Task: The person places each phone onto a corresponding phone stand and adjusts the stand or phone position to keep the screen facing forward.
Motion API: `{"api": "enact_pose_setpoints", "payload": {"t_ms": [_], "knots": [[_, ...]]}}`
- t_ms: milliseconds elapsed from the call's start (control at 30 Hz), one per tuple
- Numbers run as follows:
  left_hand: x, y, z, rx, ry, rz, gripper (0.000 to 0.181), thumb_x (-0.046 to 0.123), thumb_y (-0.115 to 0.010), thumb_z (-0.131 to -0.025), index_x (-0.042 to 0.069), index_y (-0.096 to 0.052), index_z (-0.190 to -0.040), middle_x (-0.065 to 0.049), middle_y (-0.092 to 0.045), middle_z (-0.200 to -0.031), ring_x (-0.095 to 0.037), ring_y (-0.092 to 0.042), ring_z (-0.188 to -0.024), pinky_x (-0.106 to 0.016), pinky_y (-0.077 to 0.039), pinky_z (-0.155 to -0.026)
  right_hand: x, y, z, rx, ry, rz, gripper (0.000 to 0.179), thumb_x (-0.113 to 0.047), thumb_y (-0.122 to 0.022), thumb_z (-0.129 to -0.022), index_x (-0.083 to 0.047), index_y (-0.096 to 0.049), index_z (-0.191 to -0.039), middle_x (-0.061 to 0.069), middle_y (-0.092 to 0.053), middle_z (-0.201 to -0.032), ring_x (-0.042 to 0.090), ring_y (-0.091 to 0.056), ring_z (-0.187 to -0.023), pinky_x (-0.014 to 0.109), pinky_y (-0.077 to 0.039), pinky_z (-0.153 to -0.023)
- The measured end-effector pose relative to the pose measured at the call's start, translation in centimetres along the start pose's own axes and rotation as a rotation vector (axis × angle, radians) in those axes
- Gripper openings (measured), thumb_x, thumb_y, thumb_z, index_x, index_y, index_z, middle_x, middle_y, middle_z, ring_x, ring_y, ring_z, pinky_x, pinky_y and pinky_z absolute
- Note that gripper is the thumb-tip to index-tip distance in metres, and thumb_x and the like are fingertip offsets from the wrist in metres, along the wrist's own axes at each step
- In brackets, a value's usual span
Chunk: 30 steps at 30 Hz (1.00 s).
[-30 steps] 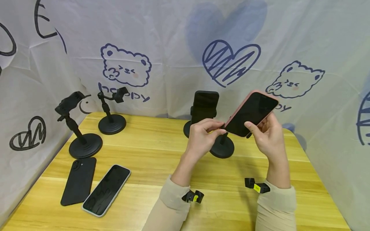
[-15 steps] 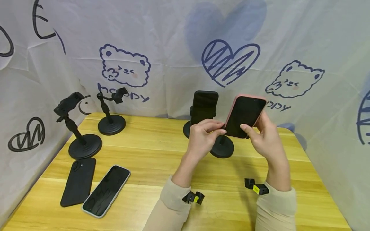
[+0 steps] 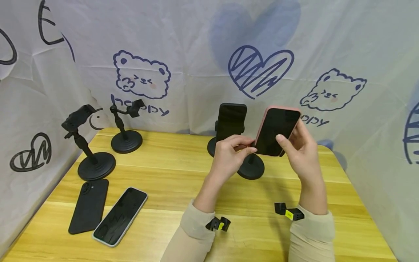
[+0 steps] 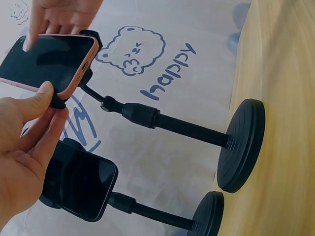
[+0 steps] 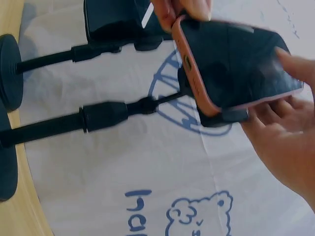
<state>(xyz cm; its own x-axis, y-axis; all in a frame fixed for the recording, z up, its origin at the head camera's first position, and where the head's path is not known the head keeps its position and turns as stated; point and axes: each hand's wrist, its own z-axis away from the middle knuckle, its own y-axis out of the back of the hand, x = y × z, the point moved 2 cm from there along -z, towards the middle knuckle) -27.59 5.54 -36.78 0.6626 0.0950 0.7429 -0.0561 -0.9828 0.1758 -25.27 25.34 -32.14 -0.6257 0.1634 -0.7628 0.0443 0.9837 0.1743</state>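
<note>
A smartphone in a pink case [image 3: 276, 127] sits between the black clamp ends [image 5: 224, 117] of a phone stand [image 4: 192, 130], its dark screen facing me. At its lower left edge my left hand [image 3: 230, 156] pinches one end of the clamp between thumb and fingers. My right hand [image 3: 304, 156] grips the phone's right side, thumb over the screen and fingers behind. Close by on the left, a black phone [image 3: 231, 118] is held upright in another stand. The back of the clamp is hidden by the pink-cased phone in the head view.
Two black stands [image 3: 96, 165] [image 3: 127, 141] with bare holders stand at the table's left. In front of them lie a black phone [image 3: 89, 207], back up, and a white-edged phone [image 3: 121, 216], screen up. A drawn-on white cloth [image 3: 196, 83] hangs behind the wooden table [image 3: 170, 233].
The pink-cased phone has turned more upright and its top has swung left. My right hand moved left with it, and its thumb has since shifted slightly. My left hand stays in place.
</note>
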Motion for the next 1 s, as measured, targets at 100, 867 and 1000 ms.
{"api": "enact_pose_setpoints", "payload": {"t_ms": [100, 867, 1000], "knots": [[0.05, 0.09, 0.00, -0.028, 0.051, -0.003, 0.024, 0.004, -0.081, -0.088, -0.001, -0.077, -0.111, -0.014, -0.074, -0.108, -0.025, -0.074, -0.100, -0.028, -0.061, -0.089, -0.13, -0.42, -0.10, 0.105, 0.046, -0.014, 0.059, 0.005, -0.056, -0.104, -0.010, -0.042, -0.160, 0.012, -0.061, -0.145, 0.018, -0.065, -0.121, 0.022, -0.054, -0.100], [-0.51, -0.51, 0.53, -0.160, 0.174, -0.064, 0.034, 0.020, -0.065, -0.102, 0.002, -0.070, -0.130, -0.011, -0.072, -0.105, -0.020, -0.067, -0.091, -0.023, -0.054, -0.077, 0.68, -0.49, 0.00, 0.224, 0.072, 0.049, 0.055, 0.009, -0.060, -0.100, -0.011, -0.053, -0.151, 0.011, -0.066, -0.139, 0.013, -0.069, -0.115, 0.020, -0.055, -0.096], [-0.52, -0.61, 0.55, -0.131, 0.190, -0.035, 0.034, 0.017, -0.066, -0.102, 0.001, -0.070, -0.131, -0.013, -0.073, -0.105, -0.019, -0.061, -0.079, -0.021, -0.047, -0.067, 0.73, -0.48, -0.06, 0.223, 0.085, 0.019, 0.053, 0.011, -0.060, -0.100, -0.008, -0.055, -0.149, 0.010, -0.068, -0.135, 0.014, -0.070, -0.112, 0.019, -0.055, -0.094]]}}
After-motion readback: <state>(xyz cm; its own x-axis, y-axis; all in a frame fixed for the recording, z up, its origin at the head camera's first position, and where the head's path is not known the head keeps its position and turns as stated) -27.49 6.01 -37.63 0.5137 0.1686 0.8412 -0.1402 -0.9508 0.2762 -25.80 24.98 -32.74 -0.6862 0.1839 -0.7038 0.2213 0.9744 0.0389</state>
